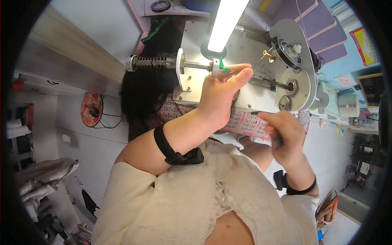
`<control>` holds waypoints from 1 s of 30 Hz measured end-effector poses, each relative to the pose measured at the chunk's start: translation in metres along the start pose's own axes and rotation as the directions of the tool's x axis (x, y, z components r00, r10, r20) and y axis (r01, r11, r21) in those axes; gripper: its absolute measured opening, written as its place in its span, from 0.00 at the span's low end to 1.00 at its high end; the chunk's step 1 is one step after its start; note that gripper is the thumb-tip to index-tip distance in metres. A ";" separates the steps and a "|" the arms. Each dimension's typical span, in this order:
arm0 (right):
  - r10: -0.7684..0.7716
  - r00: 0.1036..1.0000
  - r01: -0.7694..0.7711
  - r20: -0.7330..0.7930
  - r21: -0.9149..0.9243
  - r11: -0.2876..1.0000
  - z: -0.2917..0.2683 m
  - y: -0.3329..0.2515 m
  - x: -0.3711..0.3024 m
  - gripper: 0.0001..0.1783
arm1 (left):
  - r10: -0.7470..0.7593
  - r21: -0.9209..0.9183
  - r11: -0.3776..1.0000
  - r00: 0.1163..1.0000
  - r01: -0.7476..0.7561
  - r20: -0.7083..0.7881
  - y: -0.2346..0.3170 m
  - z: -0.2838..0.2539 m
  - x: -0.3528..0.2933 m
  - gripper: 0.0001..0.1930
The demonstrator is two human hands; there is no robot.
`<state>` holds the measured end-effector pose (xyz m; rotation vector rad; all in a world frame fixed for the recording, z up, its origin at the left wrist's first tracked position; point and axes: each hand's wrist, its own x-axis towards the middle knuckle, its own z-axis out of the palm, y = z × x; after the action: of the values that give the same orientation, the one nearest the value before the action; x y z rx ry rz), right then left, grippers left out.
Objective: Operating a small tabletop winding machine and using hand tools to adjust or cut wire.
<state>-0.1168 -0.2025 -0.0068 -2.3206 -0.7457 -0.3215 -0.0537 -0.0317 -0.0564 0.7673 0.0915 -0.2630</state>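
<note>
My left hand is at the end of a metal shaft with a coil spring. Its thumb and forefinger are close together beside a white collar and a green strip; what lies between them is partly hidden. Some dark strands show below that palm. Lower right, my right hand is curled, slightly blurred, with a small dark tip at its forefinger; I cannot make out what it is. A large bundle of black hair lies left of the machine's metal plate.
A bright lamp stands over the plate. To the right are the machine's wheel, a brass knob and a second shaft. A printed pink sheet covers the table's near edge. A floral round stool stands at the left.
</note>
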 end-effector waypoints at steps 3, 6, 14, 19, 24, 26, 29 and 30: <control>-0.053 0.997 0.072 0.061 -0.366 0.928 -0.031 -0.010 0.035 0.27 | 0.063 0.130 0.990 0.995 -0.053 -0.075 -0.004 -0.003 0.001 0.09; 0.010 0.983 0.096 0.183 -0.559 0.824 -0.054 -0.029 0.072 0.31 | 0.028 0.048 0.999 0.997 -0.025 -0.065 -0.008 -0.008 0.000 0.12; -0.048 0.910 0.293 0.412 -0.556 0.778 -0.041 -0.029 0.120 0.23 | -0.038 -0.073 0.997 0.999 0.038 -0.004 -0.011 -0.011 -0.001 0.09; -0.051 0.903 0.311 0.427 -0.566 0.763 -0.026 -0.024 0.126 0.18 | -0.104 -0.167 0.980 0.994 0.109 0.039 -0.011 -0.009 -0.001 0.05; -0.022 0.875 0.357 0.484 -0.613 0.705 -0.022 -0.024 0.131 0.16 | -0.095 -0.172 0.980 0.994 0.103 0.053 -0.011 -0.011 0.000 0.05; -0.025 0.872 0.363 0.488 -0.613 0.702 -0.021 -0.023 0.131 0.15 | -0.091 -0.166 0.981 0.994 0.100 0.059 -0.011 -0.011 0.000 0.05; -0.053 0.879 0.370 0.475 -0.605 0.705 -0.019 -0.022 0.131 0.14 | -0.088 -0.143 0.985 0.995 0.095 0.056 -0.010 -0.011 0.000 0.05; -0.055 0.879 0.369 0.474 -0.602 0.708 -0.019 -0.022 0.131 0.14 | -0.091 -0.126 0.987 0.995 0.096 0.050 -0.009 -0.011 0.000 0.05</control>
<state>-0.0246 -0.1461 0.0726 -3.0662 -1.3066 -0.2083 -0.0563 -0.0306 -0.0703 0.6303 0.1020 -0.3598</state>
